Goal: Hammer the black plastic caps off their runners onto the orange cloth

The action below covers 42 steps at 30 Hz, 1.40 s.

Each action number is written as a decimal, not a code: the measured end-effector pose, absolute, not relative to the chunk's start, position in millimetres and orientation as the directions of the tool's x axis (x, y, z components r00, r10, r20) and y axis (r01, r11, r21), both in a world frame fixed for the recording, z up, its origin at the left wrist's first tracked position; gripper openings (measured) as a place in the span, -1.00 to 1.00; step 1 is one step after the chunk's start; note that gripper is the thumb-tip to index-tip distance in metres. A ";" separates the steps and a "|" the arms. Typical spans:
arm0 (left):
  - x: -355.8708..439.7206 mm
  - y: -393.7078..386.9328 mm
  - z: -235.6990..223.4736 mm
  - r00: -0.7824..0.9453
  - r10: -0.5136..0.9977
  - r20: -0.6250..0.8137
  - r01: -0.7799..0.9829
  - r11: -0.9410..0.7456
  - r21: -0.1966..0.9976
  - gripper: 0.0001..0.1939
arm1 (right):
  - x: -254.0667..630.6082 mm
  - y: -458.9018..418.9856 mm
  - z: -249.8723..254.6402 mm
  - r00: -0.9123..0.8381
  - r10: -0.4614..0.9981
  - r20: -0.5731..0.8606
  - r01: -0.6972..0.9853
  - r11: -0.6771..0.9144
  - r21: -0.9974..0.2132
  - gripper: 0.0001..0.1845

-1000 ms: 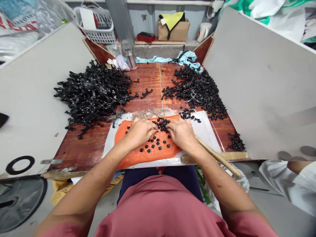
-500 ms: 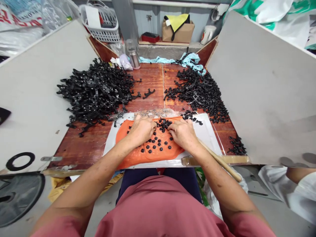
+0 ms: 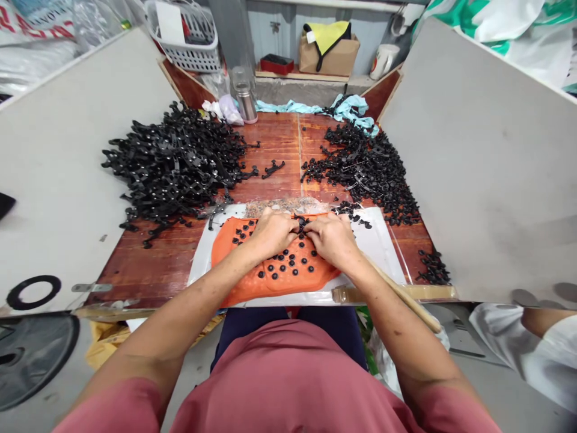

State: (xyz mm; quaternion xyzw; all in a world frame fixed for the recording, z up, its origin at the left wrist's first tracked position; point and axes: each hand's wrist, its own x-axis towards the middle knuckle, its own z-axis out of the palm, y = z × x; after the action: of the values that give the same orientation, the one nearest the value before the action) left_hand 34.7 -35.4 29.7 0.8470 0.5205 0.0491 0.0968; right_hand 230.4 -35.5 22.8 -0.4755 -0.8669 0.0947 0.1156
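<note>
An orange sheet-like pad [image 3: 243,282], dotted with small black button-like pieces [image 3: 295,272], lies on a white board [image 3: 372,249]. My left hand [image 3: 274,233] is over the pad's far edge, its fingers curled in and fingertips at a little cluster of black pieces [image 3: 301,222]. From the other side my right hand [image 3: 332,239] meets it, thumb and fingers pinched at the same cluster. The two sets of fingertips are close together. What exactly is pinched is partly hidden by the fingers.
A large heap of black strip-like parts [image 3: 175,168] covers the left of the wooden table [image 3: 279,138], with another black heap [image 3: 369,168] at right. Grey panels [image 3: 487,168] flank it. A wooden stick [image 3: 406,294] lies under my right forearm. A steel bottle [image 3: 246,103] stands behind.
My left hand has moved right along the pad, uncovering black pieces at its left. My fingertips are closer together, and the loose cluster between them shows smaller.
</note>
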 end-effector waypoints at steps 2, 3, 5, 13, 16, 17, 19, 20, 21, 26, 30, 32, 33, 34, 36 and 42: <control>34.0 -37.1 27.3 0.461 0.887 -0.036 0.867 -0.441 0.234 -0.81 | 230.1 -30.9 21.0 -0.529 0.837 0.139 0.806 0.547 -0.228 -0.74; 31.9 -38.4 26.8 0.466 0.884 -0.041 0.862 -0.443 0.248 -0.82 | 229.5 -29.2 19.6 -0.558 0.819 0.135 0.793 0.574 -0.206 -0.75; 24.8 -39.7 27.9 0.471 0.881 -0.043 0.853 -0.442 0.278 -0.85 | 228.6 -27.5 17.0 -0.605 0.789 0.107 0.773 0.614 -0.162 -0.77; 3.4 -11.2 36.3 0.343 0.939 -0.015 0.928 -0.336 0.162 -0.81 | 229.6 -21.4 23.6 -0.539 0.840 0.064 0.817 0.540 -0.202 -0.78; 9.7 -4.6 32.1 0.409 0.911 -0.059 0.906 -0.397 0.150 -0.84 | 223.5 -14.3 23.3 -0.578 0.803 0.145 0.780 0.596 -0.192 -0.75; 11.9 -4.6 30.4 0.420 0.906 -0.048 0.902 -0.411 0.132 -0.84 | 221.7 -11.9 22.6 -0.597 0.789 0.149 0.768 0.615 -0.178 -0.74; 14.6 -7.3 27.1 0.429 0.903 0.011 0.901 -0.429 0.069 -0.80 | 220.0 -7.5 21.5 -0.584 0.801 0.134 0.790 0.598 -0.132 -0.73; 15.1 -9.4 25.6 0.433 0.900 0.044 0.900 -0.435 0.034 -0.77 | 220.1 -5.9 21.7 -0.552 0.825 0.125 0.820 0.564 -0.098 -0.72; 14.9 -11.5 24.6 0.440 0.895 0.073 0.897 -0.442 0.003 -0.74 | 220.8 -4.7 22.4 -0.511 0.851 0.116 0.852 0.520 -0.062 -0.72; 11.3 -18.9 32.9 0.454 0.891 0.013 0.891 -0.454 -0.005 -0.72 | 220.3 -5.5 28.9 -0.471 0.874 0.119 0.882 0.471 0.023 -0.69; 15.8 -21.8 50.9 0.398 0.915 -0.065 0.917 -0.397 0.022 -0.75 | 209.7 -7.3 26.3 -0.635 0.764 0.110 0.763 0.643 -0.063 -0.66; 21.5 -23.0 55.0 0.385 0.919 -0.088 0.923 -0.384 0.026 -0.74 | 206.6 -6.4 23.5 -0.668 0.740 0.082 0.735 0.673 -0.087 -0.66; 24.3 -23.3 54.8 0.379 0.919 -0.107 0.925 -0.378 0.030 -0.73 | 206.6 -5.8 22.5 -0.666 0.742 0.074 0.736 0.670 -0.093 -0.68; 26.7 -23.3 53.2 0.371 0.920 -0.131 0.929 -0.369 0.036 -0.72 | 207.6 -5.2 21.8 -0.652 0.755 0.074 0.748 0.656 -0.097 -0.70; 28.8 -22.4 47.0 0.344 0.926 -0.155 0.939 -0.339 0.060 -0.72 | 211.3 -4.5 21.3 -0.602 0.793 0.094 0.787 0.609 -0.098 -0.75; 18.0 -18.4 29.0 0.312 0.943 -0.115 0.942 -0.292 0.166 -0.73 | 217.5 -6.6 17.9 -0.623 0.754 0.211 0.765 0.643 -0.040 -0.67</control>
State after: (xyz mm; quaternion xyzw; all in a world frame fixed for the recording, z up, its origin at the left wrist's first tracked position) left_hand 18.0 -18.4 29.0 0.8036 0.5864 0.0027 0.1014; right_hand 217.5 -6.6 17.9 -0.4216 -0.9003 -0.0266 0.1046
